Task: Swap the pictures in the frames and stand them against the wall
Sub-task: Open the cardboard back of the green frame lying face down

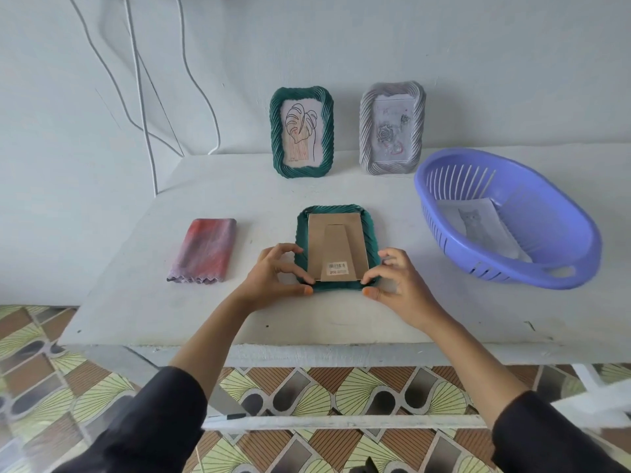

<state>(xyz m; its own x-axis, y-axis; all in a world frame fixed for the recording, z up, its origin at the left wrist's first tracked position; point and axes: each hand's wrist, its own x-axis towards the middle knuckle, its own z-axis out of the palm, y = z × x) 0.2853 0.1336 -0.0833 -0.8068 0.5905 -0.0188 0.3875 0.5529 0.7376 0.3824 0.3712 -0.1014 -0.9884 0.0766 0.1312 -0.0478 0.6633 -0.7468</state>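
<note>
Fingers: the left hand (273,274) and right hand (396,281) each have their fingers (290,268) curled in narrowly, pinching a near corner of the face-down frame (336,210), with the thumb on the green rim and the forefinger tip at the edge of the backing board (336,233).
Why this grip: the fingertips meet where the board joins the rim, which suits prying the board loose or pressing it home. I cannot tell which.
Face-down frame: lies flat on the table (239,319), centred in front of the person, its fold-out stand flat and the barcode sticker (337,266) up. Lying flat probably keeps it steady and the back within reach.
Green standing frame (302,131): upright against the wall (478,63), showing a leaf drawing.
Grey standing frame (392,128): just beside it, leaning back, showing a rose picture.
Basket (495,271): on the right, holding a loose cat picture (478,227), likely a print waiting or already removed.
Folded cloth (206,250): on the left, untouched.
Stage: I judge this third frame is mid-swap and not yet stood up.
</note>
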